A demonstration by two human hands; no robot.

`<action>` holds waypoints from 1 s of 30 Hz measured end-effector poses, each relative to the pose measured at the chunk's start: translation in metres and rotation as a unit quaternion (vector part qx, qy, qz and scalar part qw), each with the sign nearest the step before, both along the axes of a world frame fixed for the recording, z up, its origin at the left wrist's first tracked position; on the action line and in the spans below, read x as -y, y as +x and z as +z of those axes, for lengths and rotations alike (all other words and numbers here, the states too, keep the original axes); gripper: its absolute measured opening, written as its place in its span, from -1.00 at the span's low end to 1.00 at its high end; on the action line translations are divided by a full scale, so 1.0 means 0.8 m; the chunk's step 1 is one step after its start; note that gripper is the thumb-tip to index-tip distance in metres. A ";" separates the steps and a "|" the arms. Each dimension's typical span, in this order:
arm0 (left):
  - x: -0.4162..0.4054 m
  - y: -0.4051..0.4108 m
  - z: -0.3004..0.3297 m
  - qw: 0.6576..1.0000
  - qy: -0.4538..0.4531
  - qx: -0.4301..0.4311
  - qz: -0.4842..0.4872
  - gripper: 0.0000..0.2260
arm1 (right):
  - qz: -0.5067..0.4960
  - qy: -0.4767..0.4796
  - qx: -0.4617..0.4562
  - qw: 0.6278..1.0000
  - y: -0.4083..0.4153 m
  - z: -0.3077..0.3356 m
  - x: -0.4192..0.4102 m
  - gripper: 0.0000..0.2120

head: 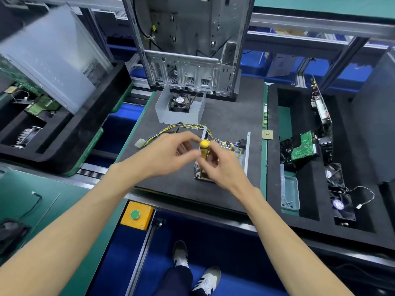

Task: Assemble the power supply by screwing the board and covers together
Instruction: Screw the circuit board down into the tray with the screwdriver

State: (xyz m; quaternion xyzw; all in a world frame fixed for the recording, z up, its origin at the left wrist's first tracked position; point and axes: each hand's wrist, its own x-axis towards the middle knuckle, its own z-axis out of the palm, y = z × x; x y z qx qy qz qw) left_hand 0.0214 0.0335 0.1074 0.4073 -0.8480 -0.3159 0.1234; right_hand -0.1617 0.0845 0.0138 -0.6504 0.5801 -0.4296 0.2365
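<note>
Person, seen from above. Both forearms bare to the elbow, no sleeves, gloves or watch showing. Left hand [164,154] and right hand [222,165] bare. Dark navy trousers [177,280]. Grey and white striped trainers [208,279], white laces.

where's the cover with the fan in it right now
In the head view the fan cover stands on the dark mat, beyond the hands, just in front of the open computer case and behind the wire bundle.
</note>
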 end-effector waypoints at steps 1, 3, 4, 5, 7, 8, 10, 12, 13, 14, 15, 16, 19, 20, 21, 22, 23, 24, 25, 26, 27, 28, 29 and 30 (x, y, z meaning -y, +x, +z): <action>0.006 0.007 0.000 0.998 0.025 -0.040 0.042 -0.80 | -0.026 -0.009 0.023 0.999 -0.002 0.006 0.004 -0.69; 0.023 0.023 -0.004 0.985 0.055 -0.102 0.126 -0.83 | -0.071 0.007 0.116 0.991 -0.003 0.022 0.016 -0.74; 0.032 0.031 -0.010 0.978 0.057 -0.112 0.166 -0.83 | -0.088 0.022 0.178 0.980 -0.003 0.030 0.023 -0.76; 0.041 0.038 -0.018 0.973 0.056 -0.108 0.198 -0.83 | -0.103 0.035 0.241 0.964 -0.002 0.037 0.031 -0.79; 0.054 0.050 -0.040 0.966 0.068 -0.077 0.238 -0.82 | -0.126 0.063 0.351 0.926 0.001 0.045 0.047 -0.84; 0.060 0.055 -0.054 0.964 0.079 -0.061 0.246 -0.82 | -0.138 0.078 0.398 0.903 0.003 0.047 0.056 -0.85; 0.068 0.061 -0.082 0.963 0.095 -0.033 0.251 -0.85 | -0.164 0.113 0.476 0.856 0.007 0.048 0.072 -0.85; 0.076 0.063 -0.110 0.963 0.093 -0.009 0.252 -0.88 | -0.185 0.139 0.530 0.816 0.011 0.043 0.085 -0.82; 0.080 0.062 -0.123 0.964 0.087 -0.002 0.250 -0.87 | -0.192 0.145 0.546 0.803 0.012 0.039 0.090 -0.82; 0.084 0.061 -0.134 0.966 0.083 0.000 0.245 -0.87 | -0.196 0.149 0.555 0.794 0.014 0.036 0.095 -0.81; 0.089 0.060 -0.145 0.968 0.081 0.002 0.238 -0.86 | -0.199 0.151 0.560 0.790 0.015 0.033 0.099 -0.81; 0.094 0.058 -0.153 0.969 0.079 0.007 0.233 -0.87 | -0.201 0.154 0.564 0.786 0.016 0.030 0.102 -0.80; 0.109 0.052 -0.172 0.972 0.072 0.016 0.224 -0.89 | -0.208 0.157 0.566 0.782 0.016 0.024 0.113 -0.79; 0.114 0.049 -0.175 0.973 0.068 0.018 0.220 -0.91 | -0.211 0.156 0.566 0.781 0.016 0.023 0.116 -0.79; 0.117 0.047 -0.178 0.974 0.066 0.022 0.214 -0.92 | -0.213 0.154 0.567 0.781 0.015 0.022 0.119 -0.79; 0.120 0.045 -0.179 0.976 0.065 0.026 0.208 -0.92 | -0.216 0.151 0.568 0.780 0.014 0.022 0.122 -0.78; 0.122 0.043 -0.180 0.977 0.065 0.031 0.203 -0.93 | -0.220 0.147 0.568 0.779 0.013 0.021 0.125 -0.79; 0.125 0.042 -0.180 0.978 0.065 0.038 0.197 -0.94 | -0.225 0.144 0.568 0.778 0.012 0.021 0.128 -0.79; 0.127 0.041 -0.180 0.979 0.065 0.046 0.189 -0.95 | -0.230 0.141 0.567 0.778 0.010 0.022 0.131 -0.80; 0.129 0.041 -0.179 0.980 0.064 0.056 0.180 -0.95 | -0.235 0.138 0.566 0.778 0.010 0.022 0.134 -0.80; 0.131 0.041 -0.178 0.981 0.065 0.064 0.170 -0.94 | -0.238 0.135 0.565 0.778 0.009 0.022 0.137 -0.79; 0.134 0.041 -0.176 0.982 0.066 0.072 0.159 -0.92 | -0.240 0.133 0.565 0.778 0.009 0.023 0.139 -0.78; 0.136 0.042 -0.175 0.983 0.067 0.082 0.149 -0.89 | -0.242 0.130 0.565 0.778 0.009 0.023 0.140 -0.77; 0.139 0.042 -0.173 0.983 0.067 0.093 0.142 -0.88 | -0.243 0.128 0.566 0.777 0.009 0.023 0.141 -0.76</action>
